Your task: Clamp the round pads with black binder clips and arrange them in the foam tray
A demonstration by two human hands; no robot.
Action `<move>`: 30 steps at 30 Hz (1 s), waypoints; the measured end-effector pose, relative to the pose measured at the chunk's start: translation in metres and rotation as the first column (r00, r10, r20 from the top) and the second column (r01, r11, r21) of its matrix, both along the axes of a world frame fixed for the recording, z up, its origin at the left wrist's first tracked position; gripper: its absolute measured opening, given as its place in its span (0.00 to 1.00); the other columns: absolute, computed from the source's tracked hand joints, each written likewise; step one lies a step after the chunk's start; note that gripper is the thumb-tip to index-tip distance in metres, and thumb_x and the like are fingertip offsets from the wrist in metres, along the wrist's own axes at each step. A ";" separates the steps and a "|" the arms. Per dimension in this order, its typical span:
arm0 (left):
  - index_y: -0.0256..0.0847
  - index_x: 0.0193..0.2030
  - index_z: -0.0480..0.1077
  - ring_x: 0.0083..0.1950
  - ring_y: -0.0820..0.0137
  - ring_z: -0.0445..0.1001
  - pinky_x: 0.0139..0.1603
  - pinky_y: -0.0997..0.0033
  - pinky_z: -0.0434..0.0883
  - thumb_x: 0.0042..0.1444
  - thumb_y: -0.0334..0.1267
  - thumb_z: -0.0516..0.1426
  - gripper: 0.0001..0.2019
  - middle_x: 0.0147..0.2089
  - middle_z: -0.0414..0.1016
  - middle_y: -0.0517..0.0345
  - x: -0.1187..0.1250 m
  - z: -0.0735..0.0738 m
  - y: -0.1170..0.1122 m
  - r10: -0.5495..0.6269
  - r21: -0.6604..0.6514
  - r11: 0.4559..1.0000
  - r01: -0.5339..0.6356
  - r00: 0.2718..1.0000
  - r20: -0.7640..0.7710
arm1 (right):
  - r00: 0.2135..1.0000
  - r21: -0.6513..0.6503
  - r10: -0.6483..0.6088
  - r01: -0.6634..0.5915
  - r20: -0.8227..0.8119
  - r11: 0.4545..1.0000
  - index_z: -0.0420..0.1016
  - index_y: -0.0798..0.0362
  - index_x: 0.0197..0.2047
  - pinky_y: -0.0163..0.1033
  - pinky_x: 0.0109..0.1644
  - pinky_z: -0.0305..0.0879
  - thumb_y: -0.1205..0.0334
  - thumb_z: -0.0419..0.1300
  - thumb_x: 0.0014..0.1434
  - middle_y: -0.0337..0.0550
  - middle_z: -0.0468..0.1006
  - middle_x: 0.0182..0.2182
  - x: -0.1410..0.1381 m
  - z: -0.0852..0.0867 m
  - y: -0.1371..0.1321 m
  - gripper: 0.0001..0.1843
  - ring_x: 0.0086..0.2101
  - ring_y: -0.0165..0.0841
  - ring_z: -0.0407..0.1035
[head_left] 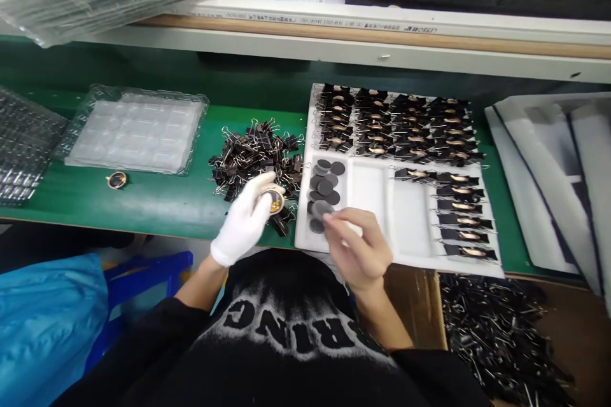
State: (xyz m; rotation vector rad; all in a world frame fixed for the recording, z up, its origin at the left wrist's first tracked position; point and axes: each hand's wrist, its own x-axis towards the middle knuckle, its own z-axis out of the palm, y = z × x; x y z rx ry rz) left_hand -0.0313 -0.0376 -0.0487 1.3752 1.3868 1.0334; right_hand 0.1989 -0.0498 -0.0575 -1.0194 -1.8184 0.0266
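My left hand [244, 219], in a white glove, is closed around a small round gold-rimmed part [273, 198], held just above the green bench beside a heap of black binder clips [258, 154]. My bare right hand [359, 243] pinches a dark grey round pad [323, 209] over the left compartment of a white tray [370, 187]. Several more grey pads [325, 183] lie loose in that compartment. The tray's upper and right sections hold rows of clipped black parts [398, 124].
Another gold-rimmed round part [117, 179] lies on the green bench [157, 197] in front of a clear blister tray [136, 130]. Clear trays are stacked at far left. Grey foam sheets [558, 172] lie at right. A box of black metal pieces [496, 337] sits below.
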 end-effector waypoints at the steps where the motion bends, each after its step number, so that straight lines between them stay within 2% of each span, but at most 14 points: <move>1: 0.44 0.71 0.64 0.63 0.62 0.78 0.61 0.59 0.78 0.73 0.45 0.51 0.22 0.63 0.77 0.46 0.007 0.001 0.002 -0.049 0.002 0.999 0.049 0.999 -0.021 | 0.999 0.033 0.032 -0.032 0.002 0.999 0.79 0.42 0.58 0.46 0.43 0.81 0.78 0.66 0.62 0.44 0.83 0.43 -0.007 0.001 0.000 0.26 0.43 0.39 0.81; 3: 0.44 0.70 0.65 0.69 0.61 0.73 0.70 0.57 0.72 0.74 0.45 0.50 0.22 0.68 0.74 0.47 0.017 0.003 0.004 -0.117 0.001 0.993 0.117 0.993 -0.026 | 0.998 0.079 0.060 -0.061 0.018 0.995 0.79 0.43 0.59 0.47 0.44 0.81 0.78 0.67 0.62 0.45 0.84 0.43 -0.017 -0.002 0.000 0.26 0.45 0.40 0.81; 5: 0.43 0.70 0.67 0.68 0.61 0.74 0.71 0.58 0.71 0.74 0.45 0.51 0.22 0.70 0.73 0.48 0.022 0.004 0.005 -0.140 -0.005 0.990 0.140 0.990 0.003 | 0.996 0.101 0.077 -0.081 0.039 0.992 0.79 0.47 0.59 0.48 0.45 0.81 0.78 0.67 0.62 0.48 0.84 0.44 -0.022 -0.008 0.002 0.26 0.47 0.42 0.81; 8: 0.43 0.70 0.67 0.50 0.66 0.80 0.57 0.63 0.79 0.74 0.46 0.51 0.22 0.66 0.77 0.48 0.024 0.004 0.004 -0.150 -0.041 0.987 0.154 0.986 0.076 | 0.990 0.091 0.116 -0.122 0.077 0.988 0.79 0.54 0.60 0.50 0.48 0.82 0.81 0.68 0.59 0.54 0.84 0.45 -0.019 -0.018 0.004 0.28 0.50 0.45 0.80; 10: 0.43 0.71 0.67 0.42 0.70 0.79 0.49 0.65 0.80 0.75 0.47 0.51 0.23 0.64 0.78 0.47 0.026 0.002 0.003 -0.164 -0.062 0.983 0.173 0.978 0.129 | 0.988 0.079 0.124 -0.132 0.092 0.988 0.78 0.55 0.62 0.51 0.50 0.82 0.82 0.67 0.59 0.56 0.84 0.46 -0.016 -0.022 0.004 0.30 0.51 0.46 0.80; 12: 0.42 0.70 0.67 0.48 0.67 0.81 0.54 0.64 0.80 0.73 0.47 0.54 0.23 0.64 0.78 0.46 0.028 -0.001 0.002 -0.174 -0.041 0.982 0.185 0.967 0.184 | 0.985 0.051 0.138 -0.144 0.103 0.988 0.76 0.54 0.65 0.52 0.51 0.82 0.82 0.66 0.60 0.56 0.84 0.48 -0.013 -0.025 0.004 0.32 0.53 0.46 0.79; 15: 0.42 0.69 0.67 0.67 0.60 0.76 0.69 0.61 0.74 0.70 0.42 0.59 0.23 0.68 0.75 0.46 0.031 -0.006 0.002 -0.186 -0.002 0.982 0.191 0.957 0.223 | 0.981 0.001 0.166 -0.167 0.103 0.986 0.76 0.50 0.65 0.53 0.52 0.81 0.81 0.65 0.60 0.55 0.82 0.51 -0.013 -0.025 0.001 0.32 0.53 0.47 0.78; 18: 0.42 0.68 0.68 0.67 0.61 0.76 0.66 0.62 0.77 0.70 0.39 0.57 0.21 0.67 0.76 0.47 0.033 -0.011 -0.002 -0.194 -0.033 0.978 0.206 0.955 0.224 | 0.987 -0.156 0.121 -0.137 -0.108 0.978 0.78 0.46 0.61 0.54 0.52 0.80 0.76 0.65 0.61 0.54 0.79 0.52 -0.015 -0.022 -0.005 0.27 0.52 0.46 0.76; 20: 0.42 0.67 0.69 0.63 0.61 0.79 0.61 0.63 0.80 0.70 0.39 0.57 0.20 0.64 0.78 0.47 0.036 -0.013 -0.007 -0.202 -0.040 0.975 0.216 0.953 0.225 | 0.942 -0.377 0.054 -0.184 -0.331 0.908 0.77 0.45 0.61 0.50 0.50 0.81 0.70 0.66 0.63 0.53 0.77 0.53 -0.014 -0.019 -0.007 0.24 0.51 0.44 0.76; 22: 0.42 0.66 0.70 0.59 0.63 0.82 0.56 0.65 0.81 0.69 0.38 0.58 0.20 0.61 0.81 0.49 0.039 -0.015 -0.014 -0.210 -0.027 0.976 0.217 0.964 0.165 | 0.872 -0.561 0.032 -0.341 -0.488 0.754 0.79 0.45 0.60 0.45 0.48 0.81 0.64 0.67 0.65 0.50 0.78 0.51 -0.013 -0.016 -0.007 0.20 0.49 0.41 0.77; 24: 0.42 0.66 0.71 0.51 0.66 0.84 0.51 0.67 0.81 0.68 0.38 0.59 0.20 0.55 0.84 0.52 0.037 -0.015 -0.020 -0.208 0.012 0.978 0.208 0.978 0.022 | 0.805 -0.621 0.058 -0.499 -0.590 0.604 0.83 0.44 0.53 0.41 0.47 0.80 0.63 0.68 0.66 0.46 0.81 0.47 -0.010 -0.014 -0.005 0.13 0.46 0.37 0.78; 25: 0.42 0.64 0.72 0.47 0.68 0.84 0.48 0.68 0.81 0.68 0.38 0.60 0.19 0.51 0.85 0.54 0.032 -0.014 -0.023 -0.183 0.060 0.981 0.187 0.981 -0.069 | 0.774 -0.620 0.065 -0.552 -0.630 0.558 0.85 0.44 0.49 0.40 0.48 0.80 0.63 0.68 0.66 0.44 0.82 0.44 -0.008 -0.014 -0.004 0.09 0.45 0.35 0.79; 28: 0.40 0.54 0.77 0.40 0.70 0.82 0.45 0.68 0.78 0.68 0.39 0.61 0.11 0.42 0.85 0.56 0.002 -0.010 -0.024 0.035 0.288 0.954 0.087 0.919 -0.393 | 0.708 -0.602 0.012 -0.609 -0.706 0.516 0.87 0.42 0.45 0.38 0.46 0.78 0.64 0.69 0.65 0.42 0.84 0.40 0.000 -0.015 -0.001 0.08 0.42 0.33 0.79; 30: 0.40 0.44 0.78 0.39 0.67 0.81 0.45 0.65 0.76 0.69 0.40 0.59 0.08 0.38 0.84 0.55 -0.028 -0.009 -0.022 0.174 0.356 0.931 0.080 0.759 -0.627 | 0.682 -0.602 -0.044 -0.610 -0.730 0.516 0.88 0.42 0.45 0.36 0.44 0.77 0.64 0.70 0.64 0.41 0.85 0.39 0.006 -0.018 0.000 0.08 0.40 0.32 0.79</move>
